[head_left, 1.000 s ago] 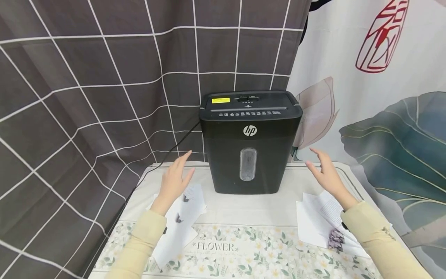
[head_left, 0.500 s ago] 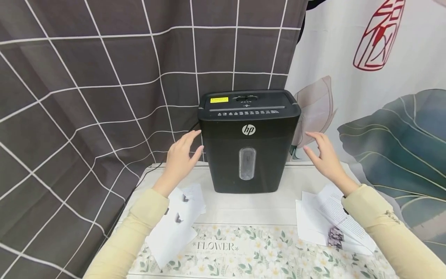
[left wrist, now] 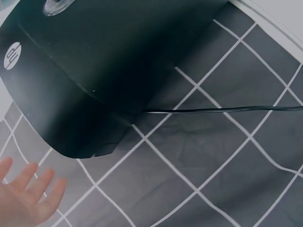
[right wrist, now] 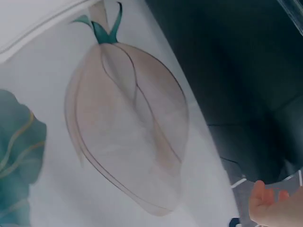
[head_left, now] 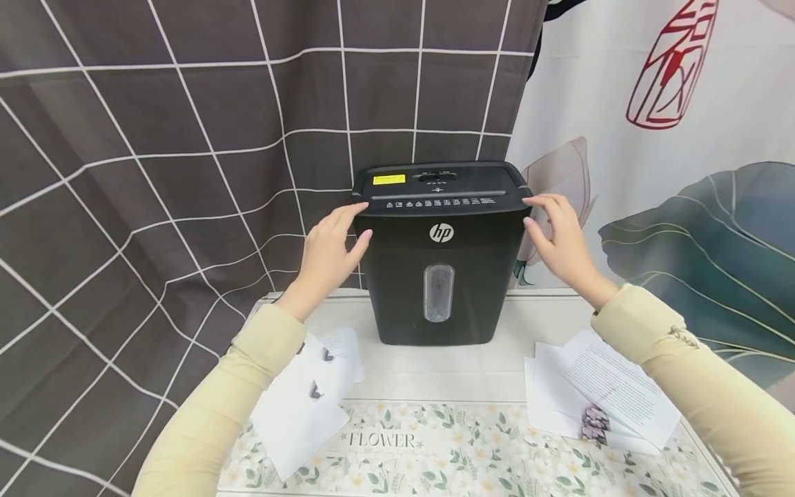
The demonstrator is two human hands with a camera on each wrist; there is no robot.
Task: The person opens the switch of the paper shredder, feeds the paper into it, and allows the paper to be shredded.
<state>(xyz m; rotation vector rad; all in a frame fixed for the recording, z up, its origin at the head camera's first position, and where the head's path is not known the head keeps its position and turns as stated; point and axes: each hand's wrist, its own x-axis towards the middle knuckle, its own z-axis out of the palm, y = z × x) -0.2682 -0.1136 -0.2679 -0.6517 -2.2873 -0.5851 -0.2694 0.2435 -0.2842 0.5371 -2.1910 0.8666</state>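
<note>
A black HP paper shredder [head_left: 404,276] stands upright at the back of the table, its clear window facing me. My left hand [head_left: 329,248] is at the shredder's upper left corner, fingers extended and fingertips right by the lid's edge. At the upper right corner my right hand [head_left: 562,241] mirrors it, fingertips at the rim and thumb apart below. The left wrist view shows the left hand [left wrist: 31,194] with spread fingers beside the shredder's top end. In the right wrist view the right hand [right wrist: 274,203] has its fingertips close to the lid. Neither hand holds anything.
Printed papers [head_left: 310,407] lie on the table's left, and another stack of papers [head_left: 602,393] on the right. A floral mat [head_left: 447,449] covers the front. A dark checked curtain [head_left: 205,138] hangs behind and left. The shredder's power cord [left wrist: 213,110] runs off its side.
Both hands have risen and moved inward, from beside the shredder's lower body to the two ends of its lid. Shredder and papers stay where they were.
</note>
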